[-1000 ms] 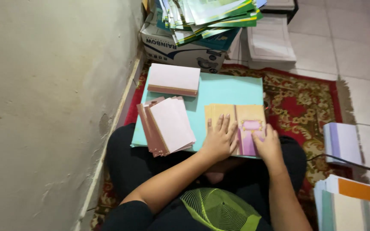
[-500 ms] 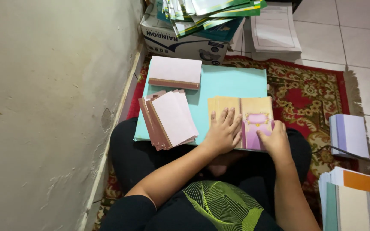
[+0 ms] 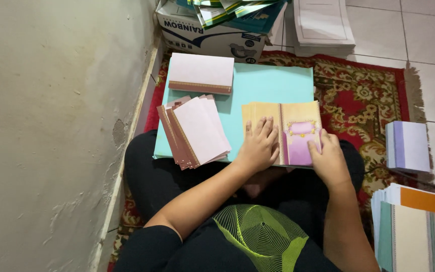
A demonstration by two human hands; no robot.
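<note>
Landmark: turquoise board (image 3: 273, 85) across the person's lap.
Card: yellow-and-purple card (image 3: 298, 132) lies opened flat at the board's near right edge, its fold running away from the person.
Left hand (image 3: 259, 146): flat, fingers spread, pressing the card's left panel.
Right hand (image 3: 328, 158): fingertips pinching the right panel's edge.
Pink stacks (image 3: 195, 130): left of the card.

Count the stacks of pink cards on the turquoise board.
2. One squared stack of pink cards lies at the board's far left corner; a fanned stack lies nearer, just left of the left hand. None seems hidden.
</note>
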